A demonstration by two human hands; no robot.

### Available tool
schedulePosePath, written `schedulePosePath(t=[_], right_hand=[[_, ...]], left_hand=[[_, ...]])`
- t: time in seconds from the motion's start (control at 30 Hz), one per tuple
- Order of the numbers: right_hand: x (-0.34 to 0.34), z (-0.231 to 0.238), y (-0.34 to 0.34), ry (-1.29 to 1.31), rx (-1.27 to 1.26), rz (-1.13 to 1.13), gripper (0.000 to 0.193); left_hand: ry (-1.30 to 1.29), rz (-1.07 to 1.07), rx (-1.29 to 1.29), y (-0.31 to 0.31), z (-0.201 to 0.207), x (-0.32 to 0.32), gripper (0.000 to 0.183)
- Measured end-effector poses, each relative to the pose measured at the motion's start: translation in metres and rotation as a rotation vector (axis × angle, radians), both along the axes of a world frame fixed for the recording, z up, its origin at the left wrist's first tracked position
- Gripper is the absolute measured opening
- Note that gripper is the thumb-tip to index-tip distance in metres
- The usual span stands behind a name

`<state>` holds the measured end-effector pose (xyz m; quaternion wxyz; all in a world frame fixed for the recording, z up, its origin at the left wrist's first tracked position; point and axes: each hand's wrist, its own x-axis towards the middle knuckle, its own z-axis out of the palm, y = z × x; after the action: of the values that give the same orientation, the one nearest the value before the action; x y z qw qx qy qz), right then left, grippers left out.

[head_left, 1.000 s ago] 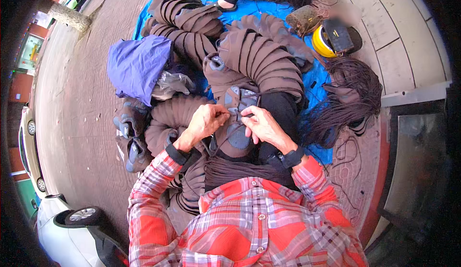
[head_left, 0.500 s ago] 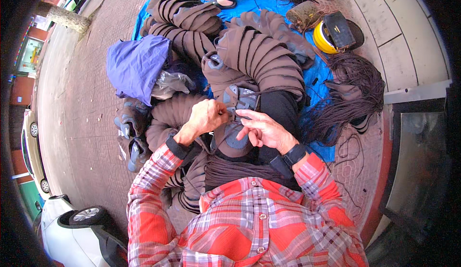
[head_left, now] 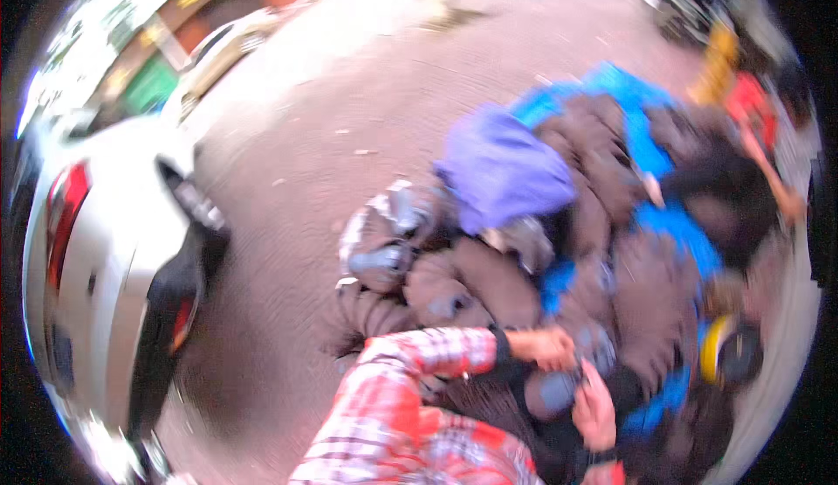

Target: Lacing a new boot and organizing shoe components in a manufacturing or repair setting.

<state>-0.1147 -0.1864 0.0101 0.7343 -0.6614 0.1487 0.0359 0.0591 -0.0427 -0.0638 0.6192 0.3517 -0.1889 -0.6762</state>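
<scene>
Head view: the camera has swung left since a second ago, blurring everything, yet both hands, left (head_left: 548,348) and right (head_left: 596,412), remain closed on the small grey piece (head_left: 559,389) between them, brown bundles (head_left: 489,284) just beyond.

**Street pavement in daylight**

Reddish-brown brick paving (head_left: 349,110) fills the blurred view — open air, under soft daylight. A silver car (head_left: 105,275) stands at the left edge, and a blue tarp (head_left: 646,136) lies spread on the ground at right.
</scene>
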Motion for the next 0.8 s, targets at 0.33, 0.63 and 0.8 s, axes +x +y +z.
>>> schedulePosePath(t=[0.33,0.63,0.8], right_hand=[[0.037,0.052,0.003,0.448,0.099,0.276,0.05],[0.061,0.032,-0.023,0.387,-0.15,0.35,0.029],[0.048,0.028,-0.021,0.32,-0.273,0.284,0.029]], left_hand=[[-0.445,0.14,0.276,-0.005,-0.013,-0.009,0.009],[-0.284,0.047,0.155,-0.033,-0.08,-0.001,0.014],[-0.749,0.307,0.213,-0.024,-0.027,-0.022,0.02]])
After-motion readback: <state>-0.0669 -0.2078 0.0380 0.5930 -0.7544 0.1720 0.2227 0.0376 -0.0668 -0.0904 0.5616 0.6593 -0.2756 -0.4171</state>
